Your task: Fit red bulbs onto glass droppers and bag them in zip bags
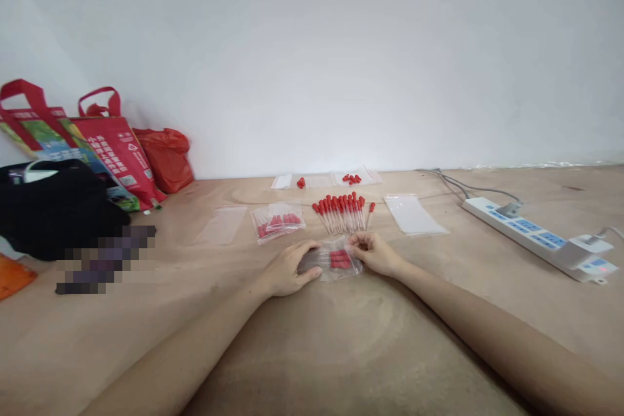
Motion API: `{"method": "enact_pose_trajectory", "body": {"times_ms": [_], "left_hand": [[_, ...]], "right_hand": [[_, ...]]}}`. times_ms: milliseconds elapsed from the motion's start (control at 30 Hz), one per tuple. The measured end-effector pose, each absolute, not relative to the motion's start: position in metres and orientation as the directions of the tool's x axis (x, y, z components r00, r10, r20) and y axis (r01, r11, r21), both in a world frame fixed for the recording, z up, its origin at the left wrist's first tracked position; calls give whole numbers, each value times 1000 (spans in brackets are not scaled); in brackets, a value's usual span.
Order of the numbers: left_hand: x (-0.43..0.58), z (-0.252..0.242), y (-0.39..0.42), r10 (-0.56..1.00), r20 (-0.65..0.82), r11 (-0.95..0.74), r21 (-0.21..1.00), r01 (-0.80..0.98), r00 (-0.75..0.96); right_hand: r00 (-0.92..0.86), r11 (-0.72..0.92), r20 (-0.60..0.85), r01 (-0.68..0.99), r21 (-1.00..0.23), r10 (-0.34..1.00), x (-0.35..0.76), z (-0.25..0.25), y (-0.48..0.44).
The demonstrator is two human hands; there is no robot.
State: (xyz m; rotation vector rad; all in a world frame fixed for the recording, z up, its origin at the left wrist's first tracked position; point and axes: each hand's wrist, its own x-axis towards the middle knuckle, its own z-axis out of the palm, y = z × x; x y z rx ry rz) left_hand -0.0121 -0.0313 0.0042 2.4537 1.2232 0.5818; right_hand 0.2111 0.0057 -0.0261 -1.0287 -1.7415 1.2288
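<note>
A clear zip bag lies on the table in front of me, with several red-bulbed droppers inside. My left hand rests at the bag's left end, thumb and fingers apart around it. At the right end, my right hand pinches the bag's edge between thumb and fingers. Just behind the bag, more droppers lie fanned in a row, red bulbs pointing away from me. To the left is a pile of filled zip bags, also showing red bulbs.
A flat bag lies left, a stack of bags right. Loose red bulbs and thin tubes sit near the wall. A power strip stands right; shopping bags and a black cloth item stand left.
</note>
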Motion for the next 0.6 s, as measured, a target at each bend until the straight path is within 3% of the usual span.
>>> {"method": "enact_pose_trajectory", "body": {"times_ms": [133,200,300,400,600], "left_hand": [[-11,6,-32,818,204,-562,479,674,538],[-11,7,-33,819,202,-561,478,676,537],[-11,6,-33,820,206,-561,472,680,534],[-11,5,-32,807,217,-580,468,667,549],[-12,6,-32,790,250,-606,463,647,560]], "right_hand": [[-461,299,189,178,-937,867,212,-29,4],[-304,299,219,248,-922,927,215,-32,8],[-17,282,315,499,-820,949,224,-34,21],[135,190,392,705,-683,910,235,-33,41],[289,-92,232,786,-611,929,243,-28,76]]}}
